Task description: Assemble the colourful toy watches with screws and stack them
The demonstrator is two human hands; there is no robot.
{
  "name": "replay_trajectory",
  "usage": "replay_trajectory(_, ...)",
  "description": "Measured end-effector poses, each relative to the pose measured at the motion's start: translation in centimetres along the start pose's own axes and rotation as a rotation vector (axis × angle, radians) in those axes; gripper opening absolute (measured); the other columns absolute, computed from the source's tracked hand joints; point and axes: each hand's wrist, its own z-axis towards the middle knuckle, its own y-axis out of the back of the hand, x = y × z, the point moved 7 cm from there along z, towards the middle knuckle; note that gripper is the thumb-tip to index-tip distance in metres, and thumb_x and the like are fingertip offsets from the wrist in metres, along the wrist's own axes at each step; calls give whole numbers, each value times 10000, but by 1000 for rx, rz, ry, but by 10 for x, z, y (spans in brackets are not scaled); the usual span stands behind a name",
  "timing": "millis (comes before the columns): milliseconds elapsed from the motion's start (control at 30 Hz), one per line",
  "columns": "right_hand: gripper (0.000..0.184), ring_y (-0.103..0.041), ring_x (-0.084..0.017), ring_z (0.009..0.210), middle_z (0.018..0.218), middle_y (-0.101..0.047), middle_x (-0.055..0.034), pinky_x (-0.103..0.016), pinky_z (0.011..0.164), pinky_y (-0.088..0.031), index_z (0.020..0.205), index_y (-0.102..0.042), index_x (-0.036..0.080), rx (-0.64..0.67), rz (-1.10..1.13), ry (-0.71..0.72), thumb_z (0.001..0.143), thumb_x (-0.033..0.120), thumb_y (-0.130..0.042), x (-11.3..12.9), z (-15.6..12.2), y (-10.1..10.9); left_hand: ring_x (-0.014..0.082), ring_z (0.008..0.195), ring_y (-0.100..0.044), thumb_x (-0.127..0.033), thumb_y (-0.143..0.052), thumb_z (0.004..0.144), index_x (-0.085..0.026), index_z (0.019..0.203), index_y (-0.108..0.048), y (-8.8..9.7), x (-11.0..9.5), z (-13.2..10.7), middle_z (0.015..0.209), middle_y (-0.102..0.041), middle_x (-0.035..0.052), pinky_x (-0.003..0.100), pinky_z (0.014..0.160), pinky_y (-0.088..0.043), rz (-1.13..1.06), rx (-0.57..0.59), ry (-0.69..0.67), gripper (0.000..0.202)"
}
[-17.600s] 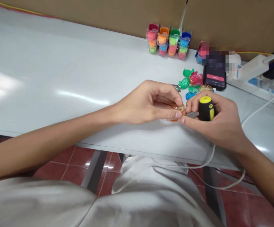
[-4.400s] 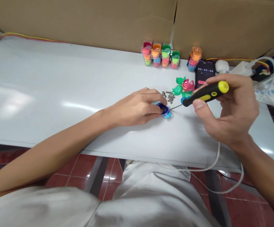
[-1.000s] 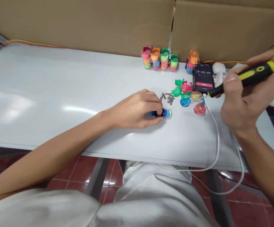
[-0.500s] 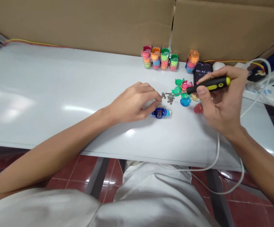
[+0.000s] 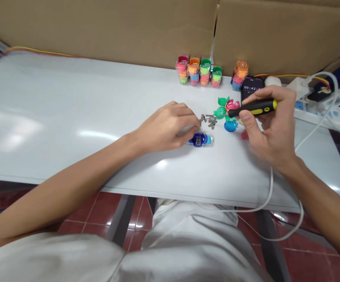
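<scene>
Roughly at the middle of the frame, a small blue toy piece (image 5: 201, 140) lies flat on the white worktop (image 5: 70, 117). The left hand (image 5: 165, 127) has its fingers curled down on the piece's left end, pinching it in place. Just right of centre, the right hand (image 5: 271, 127) is closed round a black-and-yellow screwdriver (image 5: 253, 108) held nearly level, its thin shaft pointing left at a little heap of metal screws (image 5: 208, 119) just above the blue piece. Loose green, pink and blue plastic shells (image 5: 227, 113) lie beside the screws, under the tool. Further up, stacks of coloured pieces (image 5: 199, 71) stand in a row against the cardboard wall (image 5: 128, 27), with a phone (image 5: 250, 87) to their right. A white cable (image 5: 271, 188) hangs off the worktop's front edge at the lower right
</scene>
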Motion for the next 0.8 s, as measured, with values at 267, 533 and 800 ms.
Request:
replay_trajectory(267,433,-700,-228,1076,1162,-684,-48,-405,831,-637,1330,-537,357,-58,20,-7,936,359,-718,8,2,4,200,923,-703,-234,-537,1018,-169,1010,-754,-1,0,0,977,-760,53,381,940,-545,1,2,-7,227)
replay_trajectory(533,382,-703,-236,1066,1156,-646,-78,-398,832,-656,1272,-578,330,-123,65,29,926,388,-733,26,4,7,219,939,-708,-269,-583,987,-174,1096,-737,1,6,0,998,-774,61,381,914,-541,-23,-52,114,211)
replay_trajectory(800,363,-706,-242,1064,1147,-647,-70,-424,869,-651,1266,-577,338,-139,44,39,938,422,-709,29,1,6,209,980,-711,-283,-612,994,-168,1123,-737,-2,5,0,1044,-785,56,344,903,-549,-112,-61,123,213)
